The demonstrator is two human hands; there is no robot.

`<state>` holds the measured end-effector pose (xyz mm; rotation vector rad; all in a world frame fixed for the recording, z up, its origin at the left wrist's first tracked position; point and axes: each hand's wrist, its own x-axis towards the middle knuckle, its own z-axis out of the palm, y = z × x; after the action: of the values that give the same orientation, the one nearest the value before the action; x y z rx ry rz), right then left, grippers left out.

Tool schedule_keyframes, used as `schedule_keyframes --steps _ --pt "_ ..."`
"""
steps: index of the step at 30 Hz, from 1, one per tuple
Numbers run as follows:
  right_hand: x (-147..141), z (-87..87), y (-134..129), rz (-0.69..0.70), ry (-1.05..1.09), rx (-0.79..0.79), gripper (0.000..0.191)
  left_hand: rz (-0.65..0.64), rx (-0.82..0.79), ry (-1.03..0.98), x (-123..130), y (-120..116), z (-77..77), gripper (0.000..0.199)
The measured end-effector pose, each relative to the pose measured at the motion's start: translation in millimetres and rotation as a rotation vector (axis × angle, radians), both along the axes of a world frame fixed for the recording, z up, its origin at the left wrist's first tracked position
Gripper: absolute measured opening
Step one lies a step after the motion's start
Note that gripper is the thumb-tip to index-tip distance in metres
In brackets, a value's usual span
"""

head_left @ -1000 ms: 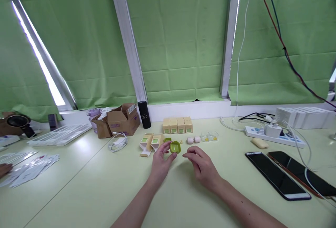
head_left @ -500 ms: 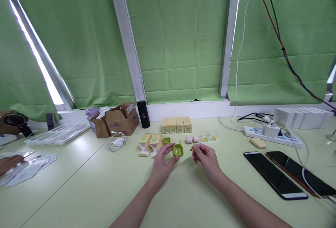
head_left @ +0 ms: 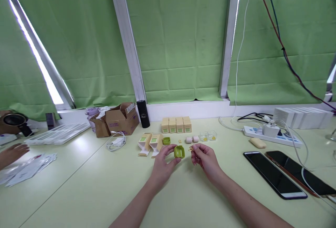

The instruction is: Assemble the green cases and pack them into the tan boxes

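My left hand pinches a small green square container between thumb and fingers, its open side turned toward me. In my right hand, thumb and forefinger grip a tiny yellowish ring-like piece, close beside the container but apart from it. Just behind lie a second green container, another small yellow piece, two pale pink cylinders and two clear cups with yellow spots. Two opened tan cartons lie left of these. Several closed tan boxes form a row behind.
At right lie two phones, a beige oval case and a power strip with cables. At left are a coiled white cable, a cardboard box, a black cylinder and another person's hand above plastic packets.
The green container has shifted slightly right and tilted, nearer the small piece in my right hand. At far left, the other person's hand has lifted off the packets and moved right.
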<state>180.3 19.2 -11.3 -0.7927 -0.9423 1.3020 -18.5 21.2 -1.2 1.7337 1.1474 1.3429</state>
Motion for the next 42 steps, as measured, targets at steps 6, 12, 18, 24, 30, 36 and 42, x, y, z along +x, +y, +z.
schedule_keyframes --steps 6,12,18,24,30,36,42 --pt "-4.4 4.4 -4.4 -0.014 -0.056 0.128 0.05 -0.012 0.001 0.013 0.5 -1.4 -0.3 0.041" --pt "-5.4 5.0 -4.6 -0.067 -0.114 0.194 0.045 -0.006 0.019 0.021 0.4 -1.9 -0.2 0.041" --pt "-5.6 1.2 -7.4 -0.029 -0.152 0.243 0.036 -0.015 0.031 0.039 1.1 -3.4 -1.4 0.04" --pt "-8.0 -4.1 -10.7 -0.118 -0.33 0.312 0.022 -0.053 0.058 0.059 0.1 -1.0 -6.9 0.043" --pt "-6.6 -5.6 -14.7 -0.265 -0.686 0.7 0.019 -0.103 0.104 0.054 2.4 -5.1 -2.0 0.043" --pt "-4.9 -6.5 -13.7 -0.481 -0.975 0.893 0.025 -0.128 0.126 0.028 4.2 -7.9 3.2 0.04" --pt "-5.3 -1.3 -16.3 -0.572 -1.071 0.944 0.023 -0.153 0.122 0.013 6.2 -10.8 6.8 0.041"
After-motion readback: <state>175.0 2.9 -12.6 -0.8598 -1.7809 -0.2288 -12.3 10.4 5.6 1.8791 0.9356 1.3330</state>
